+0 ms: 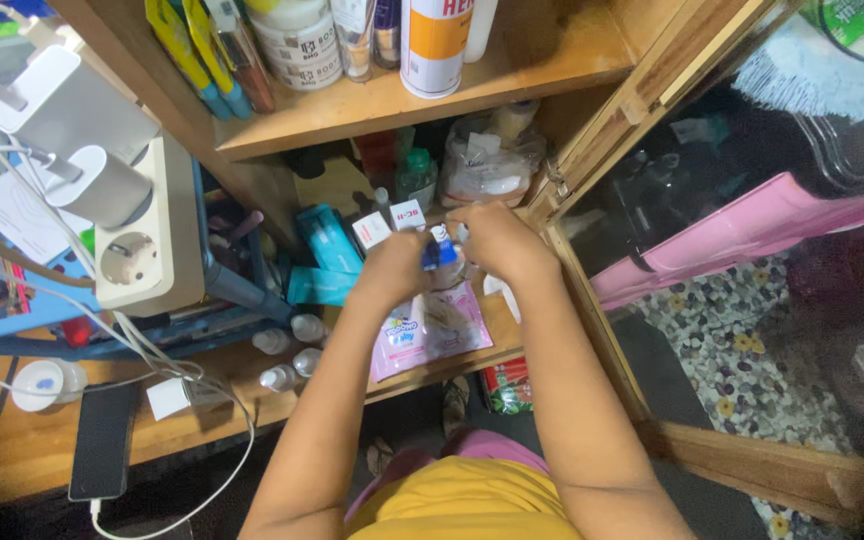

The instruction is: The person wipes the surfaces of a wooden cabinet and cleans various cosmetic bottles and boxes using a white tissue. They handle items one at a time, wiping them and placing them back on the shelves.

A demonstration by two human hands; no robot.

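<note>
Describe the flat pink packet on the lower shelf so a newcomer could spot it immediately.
Start at the open wooden cabinet and drop to its lower shelf. The pink packet lies flat near the front edge, just below the left hand and right hand. Unlike the small clear bottles beside it, it is flat and pink.

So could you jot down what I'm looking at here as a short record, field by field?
place: open wooden cupboard with shelves and a glass door
left hand: closed around a small blue item, beside the right hand
right hand: fingers on the same small blue item, from above
below the hands: pink packet lying flat on the shelf
nearby: small white boxes, teal box, small clear bottles
upper shelf: orange and white spray can, white jar
left side: power strip with chargers, black phone
</note>
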